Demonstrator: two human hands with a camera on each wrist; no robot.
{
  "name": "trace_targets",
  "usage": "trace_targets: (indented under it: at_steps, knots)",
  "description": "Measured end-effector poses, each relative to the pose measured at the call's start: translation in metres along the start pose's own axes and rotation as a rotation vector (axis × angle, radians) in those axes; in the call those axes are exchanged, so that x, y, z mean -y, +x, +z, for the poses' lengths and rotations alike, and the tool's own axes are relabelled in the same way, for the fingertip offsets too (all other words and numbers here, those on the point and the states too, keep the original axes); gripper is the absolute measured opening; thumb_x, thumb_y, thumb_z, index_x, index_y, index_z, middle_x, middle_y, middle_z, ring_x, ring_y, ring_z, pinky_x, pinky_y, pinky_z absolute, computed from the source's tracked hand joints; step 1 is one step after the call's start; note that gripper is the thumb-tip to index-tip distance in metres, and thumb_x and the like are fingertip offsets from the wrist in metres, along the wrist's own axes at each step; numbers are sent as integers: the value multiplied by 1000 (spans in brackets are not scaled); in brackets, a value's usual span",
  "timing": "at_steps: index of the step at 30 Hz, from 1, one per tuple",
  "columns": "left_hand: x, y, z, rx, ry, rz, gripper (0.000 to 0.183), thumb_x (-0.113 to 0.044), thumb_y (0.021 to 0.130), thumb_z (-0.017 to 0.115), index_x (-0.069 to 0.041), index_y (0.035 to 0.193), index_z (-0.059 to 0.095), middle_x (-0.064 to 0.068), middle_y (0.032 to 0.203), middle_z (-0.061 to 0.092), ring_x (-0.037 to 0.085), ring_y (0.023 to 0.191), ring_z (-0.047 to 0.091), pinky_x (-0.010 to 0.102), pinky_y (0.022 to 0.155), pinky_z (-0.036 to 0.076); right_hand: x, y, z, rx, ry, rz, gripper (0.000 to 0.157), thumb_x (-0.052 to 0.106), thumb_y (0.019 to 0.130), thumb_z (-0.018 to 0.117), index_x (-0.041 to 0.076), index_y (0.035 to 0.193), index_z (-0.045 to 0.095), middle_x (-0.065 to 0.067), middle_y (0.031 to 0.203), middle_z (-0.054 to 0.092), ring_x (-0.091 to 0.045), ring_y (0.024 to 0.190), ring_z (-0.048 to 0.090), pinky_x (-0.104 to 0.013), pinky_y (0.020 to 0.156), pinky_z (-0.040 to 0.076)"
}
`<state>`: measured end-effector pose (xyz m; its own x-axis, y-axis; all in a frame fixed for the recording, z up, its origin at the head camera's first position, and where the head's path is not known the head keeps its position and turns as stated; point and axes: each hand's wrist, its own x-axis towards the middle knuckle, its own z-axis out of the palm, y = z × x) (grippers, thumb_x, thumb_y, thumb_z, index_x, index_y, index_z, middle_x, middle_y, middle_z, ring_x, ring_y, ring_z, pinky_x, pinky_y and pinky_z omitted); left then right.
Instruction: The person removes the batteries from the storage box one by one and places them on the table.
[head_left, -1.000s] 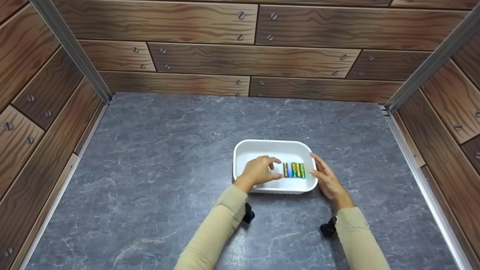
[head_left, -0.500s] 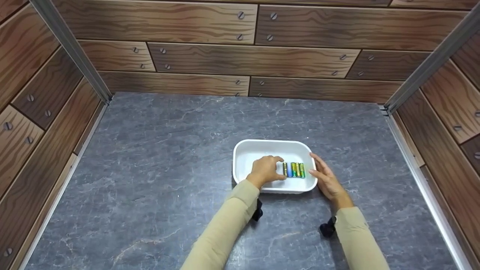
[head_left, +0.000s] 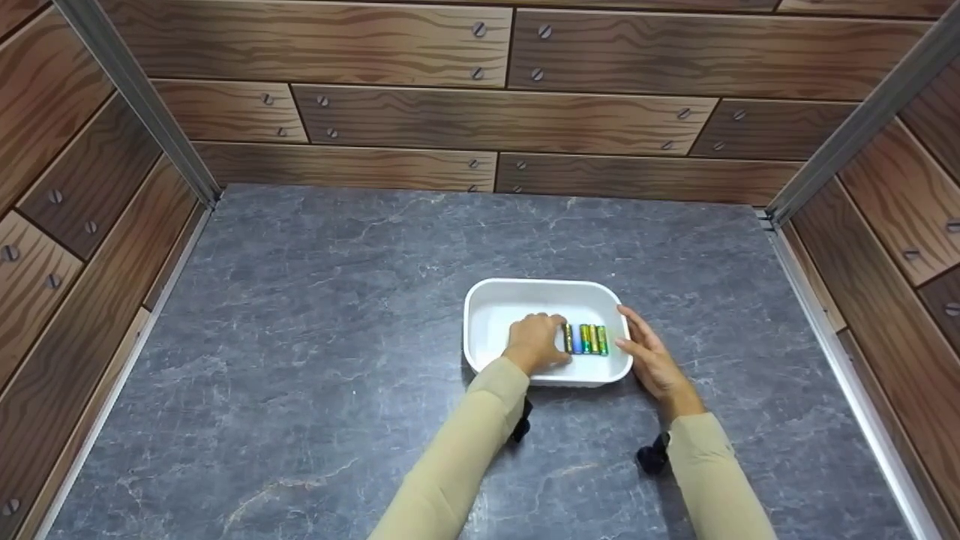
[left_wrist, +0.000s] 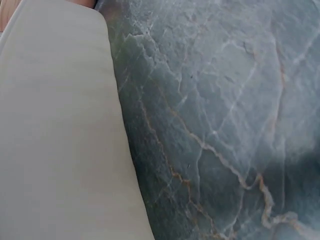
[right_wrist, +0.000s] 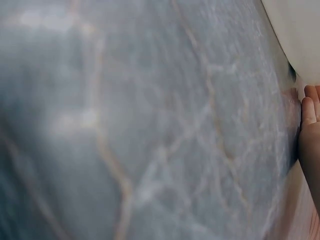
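A white rectangular tub holds a row of several batteries, side by side near its right end. The leftmost battery is dark and gold, a blue battery lies beside it, and the others are green and gold. Inside the tub my left hand has its thumb and forefinger spread, tips close by the two ends of the dark battery. At the tub's right side my right hand rests its thumb and fingertips on the rim. In the right wrist view, part of that hand shows at the edge.
The tub stands on a grey marbled tabletop. Wood-patterned panels enclose the back and sides, with metal rails along the corners. The left wrist view shows mostly a pale sleeve over the tabletop.
My left hand has moved right, up to the dark battery at the row's left end. The right hand keeps its place on the rim. The batteries and tub look the same.
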<state>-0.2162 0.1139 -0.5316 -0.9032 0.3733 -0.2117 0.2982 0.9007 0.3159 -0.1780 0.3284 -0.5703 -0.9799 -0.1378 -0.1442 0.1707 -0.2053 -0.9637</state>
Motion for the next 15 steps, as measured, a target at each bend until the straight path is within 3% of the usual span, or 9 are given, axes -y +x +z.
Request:
trace_targets:
  at_steps: [7,15]
  knots:
    - [-2,0,0,8,16,-22,58,-49,78,75,-29,130,59,-3,115,69,16,109,64,34,87,53,-1,1,-1,31,17,-35,52,-2,94,50,32,133,48,22,130,53,0,118,53,-20,93,48]
    - [-1,0,-1,13,14,-10,57,-50,79,74,-28,130,59,-2,114,69,16,107,65,34,86,54,0,0,2,-8,1,-9,56,-1,93,51,19,144,39,24,129,51,2,118,52,-19,94,47]
